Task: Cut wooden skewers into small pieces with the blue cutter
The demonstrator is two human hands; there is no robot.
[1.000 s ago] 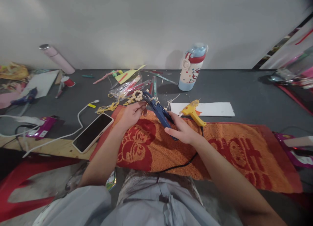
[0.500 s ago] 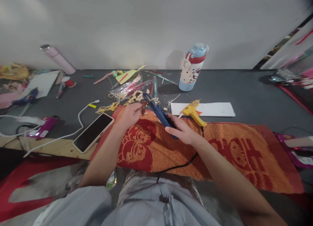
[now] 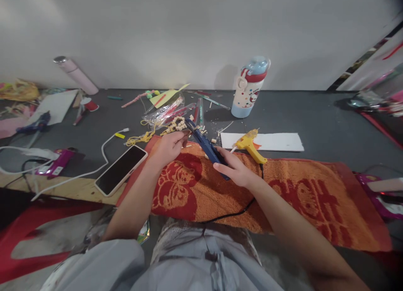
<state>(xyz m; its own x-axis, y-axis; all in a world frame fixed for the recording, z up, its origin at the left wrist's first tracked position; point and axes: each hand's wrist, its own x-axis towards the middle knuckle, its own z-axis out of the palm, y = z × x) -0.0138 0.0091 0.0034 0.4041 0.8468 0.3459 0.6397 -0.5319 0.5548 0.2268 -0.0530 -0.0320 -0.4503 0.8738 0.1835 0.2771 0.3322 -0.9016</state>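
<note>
My right hand [image 3: 234, 170] is wrapped round the handle of a blue tool [image 3: 203, 142] that looks like pliers or cutters, its jaws pointing up and left. At those jaws my left hand [image 3: 170, 146] pinches something small and pale, too small to name. Both hands hover over an orange and red towel [image 3: 299, 194]. Just past the jaws lies a string of pale beads on yellow cord [image 3: 174, 125]. A yellow glue gun [image 3: 250, 145] lies right of my right hand, with its black cord running toward me.
A phone [image 3: 121, 170] with a white cable lies left of the towel. A white paper strip [image 3: 273, 141], a spotted water bottle [image 3: 250, 87], plastic sleeves of sticks [image 3: 168, 110], a pink tube [image 3: 75, 74] and a blue glue gun [image 3: 33, 125] lie on the grey floor by the wall.
The hands and the blue tool have barely moved; my left fingers have closed a little nearer the tool's jaws. The view has shifted slightly.
</note>
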